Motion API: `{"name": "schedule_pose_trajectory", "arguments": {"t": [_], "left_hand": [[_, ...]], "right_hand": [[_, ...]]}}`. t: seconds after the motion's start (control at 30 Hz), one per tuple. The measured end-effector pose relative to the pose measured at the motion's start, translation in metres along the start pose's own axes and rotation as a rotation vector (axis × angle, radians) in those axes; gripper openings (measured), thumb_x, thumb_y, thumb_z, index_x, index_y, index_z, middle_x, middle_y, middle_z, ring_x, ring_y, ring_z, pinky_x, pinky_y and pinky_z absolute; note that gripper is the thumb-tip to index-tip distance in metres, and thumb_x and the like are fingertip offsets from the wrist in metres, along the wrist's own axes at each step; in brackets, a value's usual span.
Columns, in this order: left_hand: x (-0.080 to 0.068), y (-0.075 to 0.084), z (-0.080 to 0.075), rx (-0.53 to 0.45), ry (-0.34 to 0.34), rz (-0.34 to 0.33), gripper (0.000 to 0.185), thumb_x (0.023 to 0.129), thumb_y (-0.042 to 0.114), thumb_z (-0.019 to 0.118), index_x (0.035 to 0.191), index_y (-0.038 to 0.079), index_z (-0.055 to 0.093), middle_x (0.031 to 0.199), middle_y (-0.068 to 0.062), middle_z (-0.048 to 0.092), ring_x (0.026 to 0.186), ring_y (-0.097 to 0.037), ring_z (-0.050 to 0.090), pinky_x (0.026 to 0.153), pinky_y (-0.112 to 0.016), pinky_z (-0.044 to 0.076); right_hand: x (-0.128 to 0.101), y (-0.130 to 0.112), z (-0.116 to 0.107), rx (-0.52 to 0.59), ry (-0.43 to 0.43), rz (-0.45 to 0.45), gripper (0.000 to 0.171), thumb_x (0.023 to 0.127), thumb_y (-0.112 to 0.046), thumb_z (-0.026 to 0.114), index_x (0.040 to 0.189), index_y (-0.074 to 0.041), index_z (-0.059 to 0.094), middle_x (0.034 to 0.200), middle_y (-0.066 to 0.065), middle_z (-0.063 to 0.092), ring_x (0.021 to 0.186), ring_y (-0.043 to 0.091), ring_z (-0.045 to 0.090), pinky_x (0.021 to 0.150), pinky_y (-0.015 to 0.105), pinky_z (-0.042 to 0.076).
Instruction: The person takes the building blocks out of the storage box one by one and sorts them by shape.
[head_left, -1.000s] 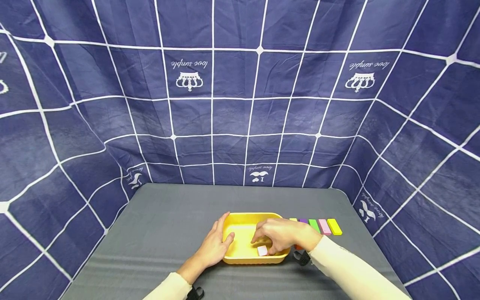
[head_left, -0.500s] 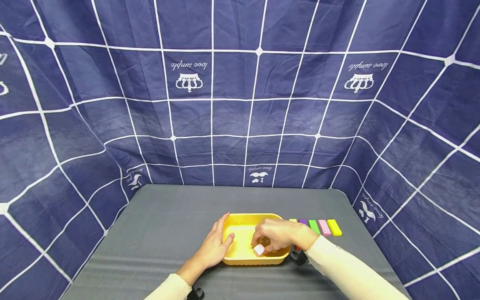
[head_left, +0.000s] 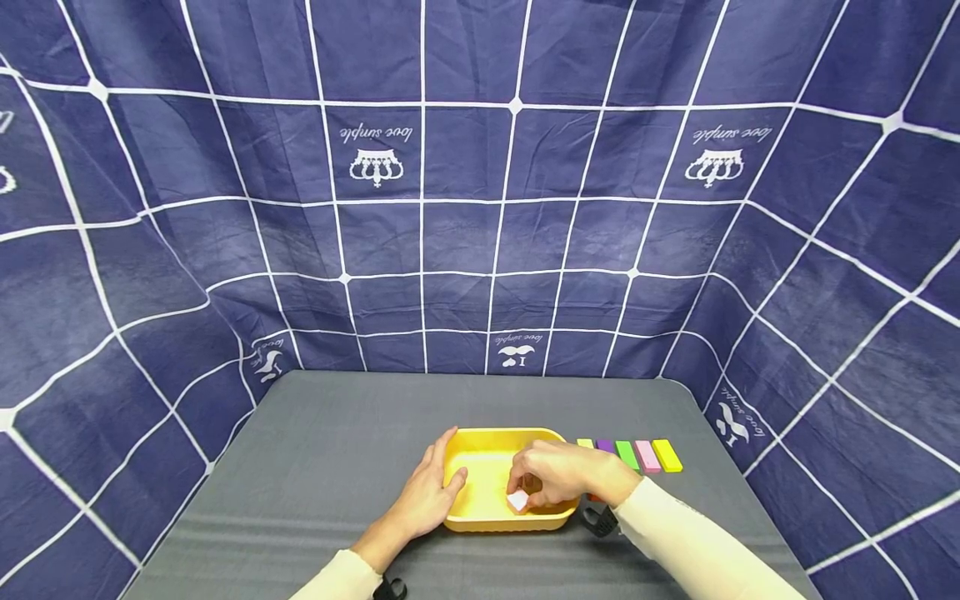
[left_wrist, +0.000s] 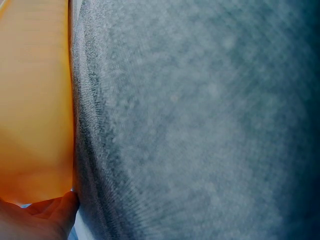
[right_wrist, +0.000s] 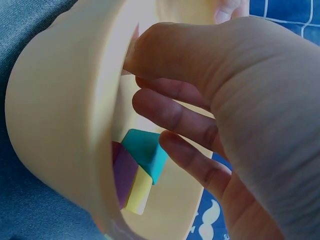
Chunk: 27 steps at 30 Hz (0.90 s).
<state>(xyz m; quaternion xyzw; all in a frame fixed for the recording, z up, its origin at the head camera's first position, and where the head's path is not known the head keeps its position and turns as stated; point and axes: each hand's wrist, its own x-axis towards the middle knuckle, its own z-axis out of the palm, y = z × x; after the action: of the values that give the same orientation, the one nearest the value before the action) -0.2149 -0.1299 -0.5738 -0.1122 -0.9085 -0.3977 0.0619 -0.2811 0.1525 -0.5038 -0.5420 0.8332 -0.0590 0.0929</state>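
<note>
A yellow plastic tray (head_left: pixel 507 525) stands on the grey table. My left hand (head_left: pixel 427 493) grips its left end, thumb inside the rim and the other fingers outside. Inside the tray my right hand (head_left: pixel 551 472) pinches a pale pink block (head_left: pixel 518 500) near the front wall. The right wrist view shows the thumb over that block, which is mostly hidden there, with the other fingers bent loosely. Below these fingers lie a teal block (right_wrist: pixel 146 151), a purple block (right_wrist: pixel 124 176) and a yellow block (right_wrist: pixel 139 192) in the tray's end.
Right of the tray, a row of coloured blocks lies on the table (head_left: pixel 360 433), among them a green block (head_left: pixel 627 455), a pink block (head_left: pixel 647 457) and a bright yellow block (head_left: pixel 667 456). The right forearm partly covers them. A blue curtain (head_left: pixel 465 237) surrounds the table's back and sides.
The pale pink block has turned and shifted slightly left as the right fingers drew in around it. The left hand and tray hold their place.
</note>
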Motion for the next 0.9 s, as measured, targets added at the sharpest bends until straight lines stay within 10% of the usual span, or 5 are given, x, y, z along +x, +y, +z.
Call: {"name": "schedule_pose_trajectory", "arguments": {"t": [0.9], "left_hand": [[0.001, -0.003, 0.002, 0.014, -0.002, 0.002, 0.074, 0.114, 0.026, 0.070, 0.179, 0.015, 0.036, 0.156, -0.024, 0.064, 0.141, -0.047, 0.070, 0.121, -0.068, 0.054]], "right_hand": [[-0.033, 0.009, -0.001, 0.131, 0.245, -0.030, 0.034, 0.099, -0.012, 0.088, 0.133, -0.015, 0.086, 0.117, -0.004, 0.080, 0.095, 0.013, 0.078, 0.088, 0.022, 0.064]]}}
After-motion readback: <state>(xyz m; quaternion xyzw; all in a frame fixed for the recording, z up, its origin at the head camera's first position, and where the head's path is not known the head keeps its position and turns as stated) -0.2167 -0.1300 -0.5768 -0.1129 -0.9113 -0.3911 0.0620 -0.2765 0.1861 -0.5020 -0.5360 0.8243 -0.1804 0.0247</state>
